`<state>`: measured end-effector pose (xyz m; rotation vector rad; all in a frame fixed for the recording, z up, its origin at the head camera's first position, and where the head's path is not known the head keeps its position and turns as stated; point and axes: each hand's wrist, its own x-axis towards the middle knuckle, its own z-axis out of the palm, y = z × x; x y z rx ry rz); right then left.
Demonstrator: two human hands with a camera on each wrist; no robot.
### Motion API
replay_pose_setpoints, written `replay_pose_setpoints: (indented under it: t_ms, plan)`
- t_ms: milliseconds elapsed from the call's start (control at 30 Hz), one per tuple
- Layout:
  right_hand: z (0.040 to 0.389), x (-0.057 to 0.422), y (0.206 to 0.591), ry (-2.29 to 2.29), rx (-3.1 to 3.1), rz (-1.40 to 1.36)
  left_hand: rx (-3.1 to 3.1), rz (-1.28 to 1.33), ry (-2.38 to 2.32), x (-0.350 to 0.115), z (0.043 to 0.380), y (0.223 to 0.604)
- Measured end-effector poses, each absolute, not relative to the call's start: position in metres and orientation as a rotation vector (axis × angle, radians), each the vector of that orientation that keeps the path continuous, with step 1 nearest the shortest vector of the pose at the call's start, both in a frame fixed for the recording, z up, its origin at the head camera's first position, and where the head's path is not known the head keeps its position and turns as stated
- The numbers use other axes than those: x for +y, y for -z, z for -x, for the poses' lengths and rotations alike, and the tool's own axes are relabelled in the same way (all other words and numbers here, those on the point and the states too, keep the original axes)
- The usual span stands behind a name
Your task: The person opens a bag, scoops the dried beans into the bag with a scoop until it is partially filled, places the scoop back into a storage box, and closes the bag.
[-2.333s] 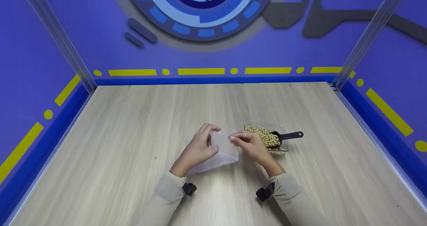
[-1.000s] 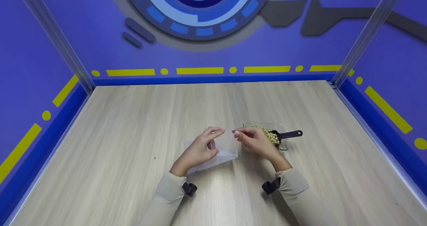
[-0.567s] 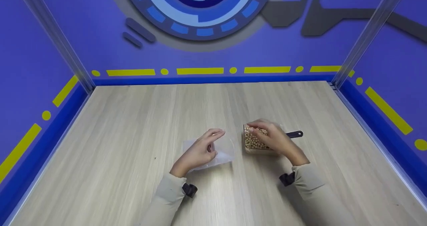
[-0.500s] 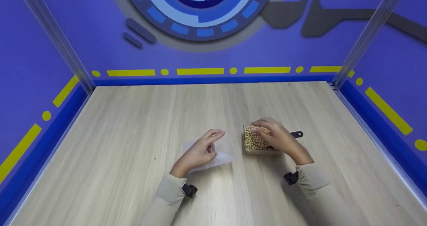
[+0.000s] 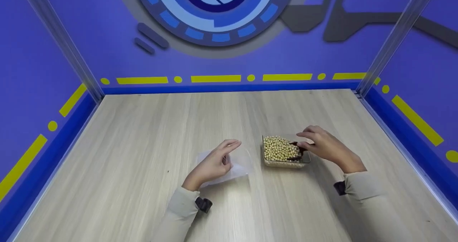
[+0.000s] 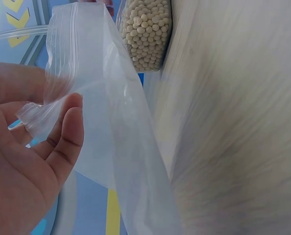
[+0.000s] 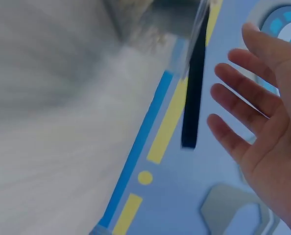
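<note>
A clear zip-lock bag [image 5: 241, 168] is in my left hand [image 5: 211, 163], its mouth held between the curled fingers. In the left wrist view the ribbed zip edge of the bag [image 6: 131, 127] runs past the fingers, and the bag hangs down slack. A clear box [image 5: 286, 164] full of pale yellow soybeans [image 5: 279, 148] stands just right of the bag. The black scoop [image 5: 296, 158] is sunk in the beans. Over its handle hovers my right hand [image 5: 327, 147], fingers spread and bent. In the right wrist view the handle [image 7: 193, 107] shows apart from the fingers.
The wooden tabletop [image 5: 161, 127] spreads around the hands and the box. Blue-purple panels [image 5: 229, 65] with yellow marks close it off at the back and on both sides. Metal posts [image 5: 393, 45] stand at the back corners.
My right hand has let go of the bag's edge and moved right, across the bean box to the scoop's handle. My left hand has stayed in place with the bag.
</note>
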<state>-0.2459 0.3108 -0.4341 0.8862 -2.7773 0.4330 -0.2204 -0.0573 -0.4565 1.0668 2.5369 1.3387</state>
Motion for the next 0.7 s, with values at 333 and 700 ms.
replay_pose_setpoints:
  t_ms: [333, 700]
  plan:
    - [0.248, 0.321, 0.443, -0.592, -2.917, -0.974, 2.54, -1.063, -1.342, -0.059, 0.221, 0.457]
    - [0.248, 0.324, 0.439, -0.663, -3.02, -0.948, 2.527, -1.032, -1.335, -0.06, 0.221, 0.457]
